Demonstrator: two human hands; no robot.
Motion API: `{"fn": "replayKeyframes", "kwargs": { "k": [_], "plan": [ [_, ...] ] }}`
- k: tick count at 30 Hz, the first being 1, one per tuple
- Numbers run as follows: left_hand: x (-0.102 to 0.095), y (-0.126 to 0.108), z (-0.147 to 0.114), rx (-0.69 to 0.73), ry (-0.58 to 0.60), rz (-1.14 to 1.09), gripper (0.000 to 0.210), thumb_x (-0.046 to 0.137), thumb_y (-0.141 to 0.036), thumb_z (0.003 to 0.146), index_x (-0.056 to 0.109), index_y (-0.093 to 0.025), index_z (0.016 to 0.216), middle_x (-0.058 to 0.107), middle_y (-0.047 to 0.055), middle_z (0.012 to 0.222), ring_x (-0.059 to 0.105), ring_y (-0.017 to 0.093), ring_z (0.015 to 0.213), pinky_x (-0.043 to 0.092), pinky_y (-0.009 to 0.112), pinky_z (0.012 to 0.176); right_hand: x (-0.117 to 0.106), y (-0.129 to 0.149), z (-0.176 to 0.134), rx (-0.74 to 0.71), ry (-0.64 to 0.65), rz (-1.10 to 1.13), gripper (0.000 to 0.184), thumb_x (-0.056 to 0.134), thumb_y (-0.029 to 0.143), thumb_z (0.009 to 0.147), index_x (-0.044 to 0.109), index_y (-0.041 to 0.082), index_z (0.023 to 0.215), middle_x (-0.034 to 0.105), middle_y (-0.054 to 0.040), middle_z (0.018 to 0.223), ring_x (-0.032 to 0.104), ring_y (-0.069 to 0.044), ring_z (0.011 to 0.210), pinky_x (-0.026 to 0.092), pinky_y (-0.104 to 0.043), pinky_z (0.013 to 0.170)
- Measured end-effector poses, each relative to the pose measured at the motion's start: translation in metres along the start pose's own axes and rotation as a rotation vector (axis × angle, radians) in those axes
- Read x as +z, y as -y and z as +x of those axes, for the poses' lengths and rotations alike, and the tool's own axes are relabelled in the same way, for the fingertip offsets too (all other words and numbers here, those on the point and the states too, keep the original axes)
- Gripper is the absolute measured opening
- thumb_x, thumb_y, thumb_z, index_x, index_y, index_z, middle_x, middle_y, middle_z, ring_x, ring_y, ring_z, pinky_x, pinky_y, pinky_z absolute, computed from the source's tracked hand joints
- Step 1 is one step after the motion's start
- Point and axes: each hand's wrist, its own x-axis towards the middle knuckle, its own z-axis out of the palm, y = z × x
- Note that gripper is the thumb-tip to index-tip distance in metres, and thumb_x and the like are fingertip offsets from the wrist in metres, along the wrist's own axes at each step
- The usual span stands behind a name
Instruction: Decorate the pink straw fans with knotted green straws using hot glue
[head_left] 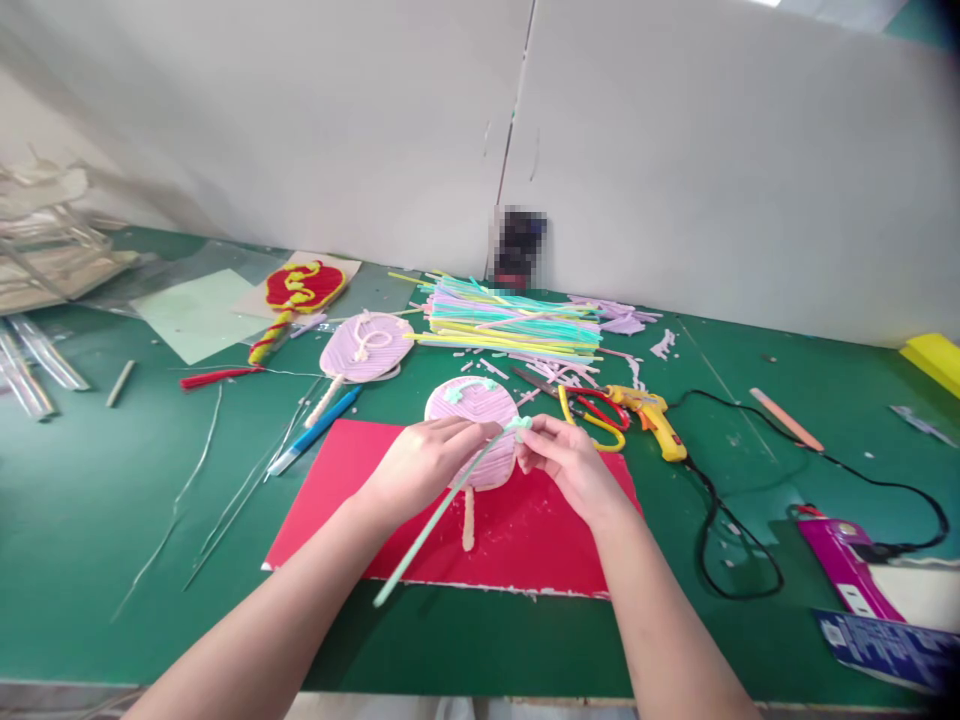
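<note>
Both hands hold a pale green pipe cleaner above a red board. Its upper end is bent into a small shape between my fingertips, and the long straight tail slants down to the left. My left hand pinches it near the bend. With thumb and fingers closed, my right hand grips the bent end. Beneath them lies a round lilac pipe-cleaner fan with a cream rim and a cream handle, bearing small mint flower shapes. The hands hide part of its face.
A red board lies under the fan. Scissors and a yellow glue gun with a black cord are to the right. Behind are bundled pipe cleaners, a second lilac fan and a red-yellow fan. A blue pen lies left.
</note>
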Motion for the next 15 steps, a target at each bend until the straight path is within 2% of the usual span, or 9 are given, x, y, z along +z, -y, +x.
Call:
{"fn": "replayKeyframes", "kwargs": {
  "k": [4, 10, 15],
  "plan": [
    [-0.0081, -0.0018, 0.0011, 0.126, 0.002, 0.032, 0.026, 0.039, -0.019, 0.091, 0.056, -0.015, 0.110, 0.068, 0.009, 0.099, 0.064, 0.016, 0.091, 0.050, 0.026, 0.079, -0.0010, 0.0021, -0.0019, 0.013, 0.042, -0.064, 0.021, 0.071, 0.033, 0.068, 0.058, 0.016, 0.071, 0.059, 0.0019, 0.061, 0.054, -0.010, 0.057, 0.042, -0.024, 0.058],
    [-0.0118, -0.0031, 0.0024, 0.192, -0.026, 0.069, 0.026, 0.039, -0.017, 0.091, 0.060, -0.017, 0.105, 0.065, 0.009, 0.106, 0.061, 0.017, 0.097, 0.049, 0.027, 0.080, -0.0012, 0.0021, -0.0016, 0.032, 0.071, -0.081, 0.021, 0.071, 0.033, 0.067, 0.060, 0.016, 0.072, 0.059, 0.0022, 0.061, 0.054, -0.010, 0.057, 0.043, -0.024, 0.058],
    [-0.0090, -0.0046, 0.0027, 0.166, 0.009, 0.053, 0.027, 0.036, -0.019, 0.092, 0.063, -0.016, 0.092, 0.065, 0.007, 0.094, 0.059, 0.015, 0.088, 0.047, 0.025, 0.076, 0.0020, 0.0017, -0.0022, 0.004, 0.089, -0.189, 0.024, 0.071, 0.038, 0.067, 0.061, 0.017, 0.073, 0.060, 0.0013, 0.061, 0.056, -0.012, 0.058, 0.045, -0.027, 0.061]
  ]
}}
